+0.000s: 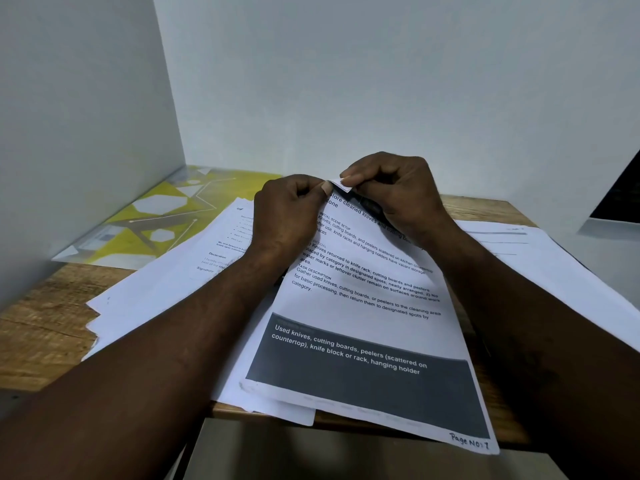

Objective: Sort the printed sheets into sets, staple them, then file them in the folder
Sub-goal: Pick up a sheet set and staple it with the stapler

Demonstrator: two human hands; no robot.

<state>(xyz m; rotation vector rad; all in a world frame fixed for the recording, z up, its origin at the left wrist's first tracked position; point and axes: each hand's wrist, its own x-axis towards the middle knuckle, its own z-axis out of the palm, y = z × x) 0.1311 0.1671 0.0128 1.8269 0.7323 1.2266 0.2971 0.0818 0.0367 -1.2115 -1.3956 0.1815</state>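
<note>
A set of printed sheets point(363, 306) lies in front of me, its top page showing text about knives and a dark band, with "Page No: 7" handwritten at the bottom corner. My left hand point(287, 216) and my right hand point(394, 192) meet at the set's far top corner. Both pinch that corner, which is bent up between thumbs and fingers. A dark object shows partly under my right hand; I cannot tell what it is. More printed sheets point(166, 289) lie spread to the left, and others point(540, 258) to the right.
A yellow and white patterned folder point(145, 223) lies at the back left on the wooden table point(38, 327). White walls close the left side and the back. The sheets hang over the table's front edge. A dark panel point(620, 199) stands at the far right.
</note>
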